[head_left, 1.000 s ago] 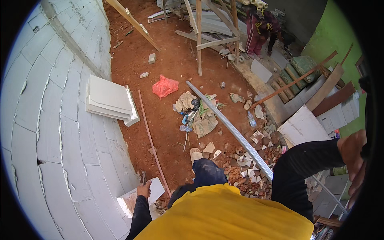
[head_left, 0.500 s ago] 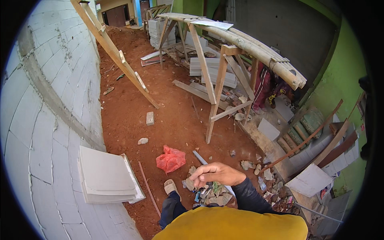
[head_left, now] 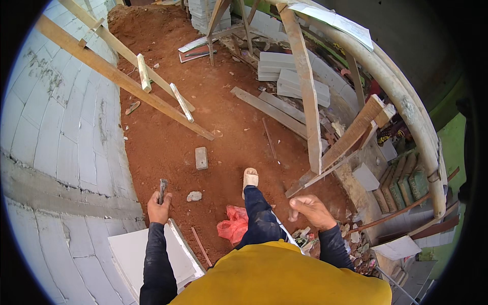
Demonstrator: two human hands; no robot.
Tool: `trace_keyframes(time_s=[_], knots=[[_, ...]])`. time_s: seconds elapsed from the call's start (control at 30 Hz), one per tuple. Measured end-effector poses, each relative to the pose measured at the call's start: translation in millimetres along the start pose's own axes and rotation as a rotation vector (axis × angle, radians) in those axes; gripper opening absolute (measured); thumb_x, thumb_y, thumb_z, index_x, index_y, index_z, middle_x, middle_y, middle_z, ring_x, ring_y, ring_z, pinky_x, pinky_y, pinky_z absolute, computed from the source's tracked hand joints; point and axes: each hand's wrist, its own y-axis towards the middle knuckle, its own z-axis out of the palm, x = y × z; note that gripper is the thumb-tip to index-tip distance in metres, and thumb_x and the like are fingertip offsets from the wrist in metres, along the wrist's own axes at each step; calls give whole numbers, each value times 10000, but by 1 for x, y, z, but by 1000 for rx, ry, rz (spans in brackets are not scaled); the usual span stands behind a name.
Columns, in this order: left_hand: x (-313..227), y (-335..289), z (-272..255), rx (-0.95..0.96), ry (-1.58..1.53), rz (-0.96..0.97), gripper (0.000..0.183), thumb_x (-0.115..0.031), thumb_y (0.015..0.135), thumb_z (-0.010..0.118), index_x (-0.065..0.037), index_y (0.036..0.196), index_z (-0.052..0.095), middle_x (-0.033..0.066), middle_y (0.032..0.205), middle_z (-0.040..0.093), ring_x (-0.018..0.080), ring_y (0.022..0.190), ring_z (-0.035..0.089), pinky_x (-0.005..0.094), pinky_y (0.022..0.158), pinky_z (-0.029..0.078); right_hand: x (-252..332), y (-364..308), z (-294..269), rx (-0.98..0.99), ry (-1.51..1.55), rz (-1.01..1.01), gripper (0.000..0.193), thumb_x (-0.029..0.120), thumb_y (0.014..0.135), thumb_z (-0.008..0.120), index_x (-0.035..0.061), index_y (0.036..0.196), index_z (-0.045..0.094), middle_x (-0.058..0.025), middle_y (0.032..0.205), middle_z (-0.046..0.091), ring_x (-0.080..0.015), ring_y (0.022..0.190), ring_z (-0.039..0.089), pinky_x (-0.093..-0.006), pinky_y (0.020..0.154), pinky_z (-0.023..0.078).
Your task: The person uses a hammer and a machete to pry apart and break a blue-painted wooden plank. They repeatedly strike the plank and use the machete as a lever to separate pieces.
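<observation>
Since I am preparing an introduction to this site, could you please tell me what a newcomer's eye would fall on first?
Probably the bright yellow shirt at the bottom centre, then the red plastic bag on the reddish earth, left of the person's leg. Next might come the left hand, gripping a dark hand tool just beyond the pale boards. At upper left, a ladder-like wooden frame slants down to the ground.

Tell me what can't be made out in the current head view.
Head view:
- Lower part of the dark tool: covered by the left grip.
- Inside of the right grip: hidden by its curled fingers.
- Red bag's right edge: behind the trouser leg.
- Other foot: not visible, likely beneath the yellow shirt.
</observation>
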Motion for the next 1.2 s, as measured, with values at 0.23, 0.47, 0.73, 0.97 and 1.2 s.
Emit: trace_keyframes(time_s=[0.23, 0.47, 0.73, 0.97, 1.2], knots=[[-138, 186, 140, 86, -692, -253, 321, -245, 1026, 685, -91, 794, 526, -14, 682, 511, 88, 635, 507, 290, 604, 434, 66, 348, -51, 147, -425, 132, 742, 406, 884, 785, 39, 1477, 532, -215, 1353, 655, -327, 1208, 665, -404, 1035, 512], [-254, 437, 195, 113, -973, 27, 337, -366, 1122, 503, -36, 1072, 550, 117, 1129, 659, 222, 1101, 626, 402, 1000, 496, 188, 592, 5, 317, -676, -161, 672, 314, 876, 773, 43, 1435, 516, -249, 1352, 615, -401, 1247, 604, -465, 1034, 487], [-241, 794, 228, 459, -683, 43, 395, -375, 1016, 692, -61, 1195, 533, 130, 1349, 582, 236, 1238, 544, 412, 1105, 415, 270, 909, -38, 152, -475, -258, 334, 187, 885, 690, 34, 1165, 593, -190, 971, 696, -342, 936, 695, -429, 820, 523], [-276, 1085, 148, 372, -626, 185, 347, -212, 966, 753, -11, 1231, 651, 118, 1216, 720, 221, 1195, 651, 382, 1057, 482, 393, 1141, -88, -77, -553, -247, 375, 397, 932, 740, 42, 889, 629, -119, 762, 629, -245, 694, 614, -405, 669, 463], [-77, 1359, 151, -1, -530, -28, 162, -110, 1043, 649, 9, 1152, 635, 66, 1091, 694, 157, 1061, 668, 317, 968, 514, 457, 1428, -89, -149, -462, -117, 482, 493, 997, 640, 11, 989, 665, -163, 799, 636, -324, 760, 635, -431, 720, 493]])
